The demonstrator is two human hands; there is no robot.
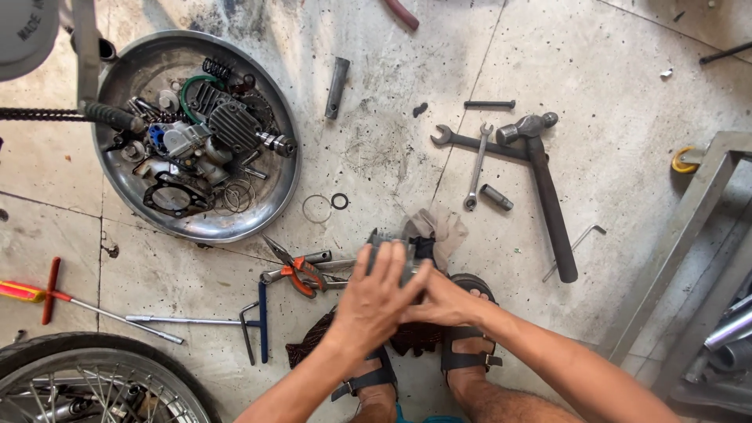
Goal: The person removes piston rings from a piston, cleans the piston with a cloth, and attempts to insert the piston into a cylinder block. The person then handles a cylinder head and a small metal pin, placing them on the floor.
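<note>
My left hand [377,298] lies over a grey metal engine part [389,249] that I hold low above the concrete floor, fingers wrapped on its top. My right hand [448,301] grips the same part from the right side, partly tucked under the left. A dirty rag [444,229] sticks out just behind the part. My sandalled feet [467,356] are directly below the hands, with a dark cloth [309,338] under them.
A round metal pan [278,196] of engine parts sits at upper left. Orange-handled pliers [301,274], T-handle wrenches [258,317], spanners [476,166], a hammer [548,188] and sockets lie scattered. A spoked wheel [86,384] is at lower left, a metal frame [689,243] at right.
</note>
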